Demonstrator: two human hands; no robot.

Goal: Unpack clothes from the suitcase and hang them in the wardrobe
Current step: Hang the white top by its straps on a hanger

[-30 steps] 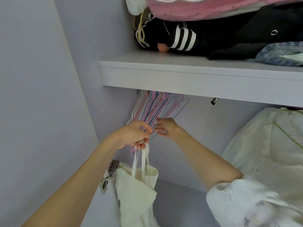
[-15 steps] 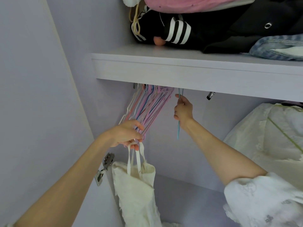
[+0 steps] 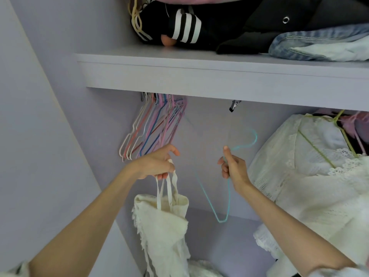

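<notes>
Hanging at ten o'clock under the shelf [image 3: 199, 78]: one tight bunch of thin wire hangers [image 3: 153, 128], white, pink and blue, too tightly packed to count, bottoms slanting down toward seven o'clock. Just below them, one left hand [image 3: 157, 163], fingers curled, pinching the two straps of one cream top [image 3: 165, 222]; top dangling from the straps, long axis vertical, hem dropping out of view at six o'clock. Near centre, one right hand [image 3: 234, 168], fingers and thumb closing around the neck of one light blue hanger [image 3: 223, 196]; hook curving up toward one o'clock, free of the rail, shoulders trailing down to a corner at six o'clock, long axis nearly upright. At three o'clock, one white lace garment [image 3: 311, 176] hanging on a yellow-green hanger [image 3: 327, 148]. Lying on the shelf at twelve to one o'clock: black clothing with three white stripes [image 3: 184, 27], folded denim [image 3: 319, 45]. No readable writing or labels showing.
</notes>
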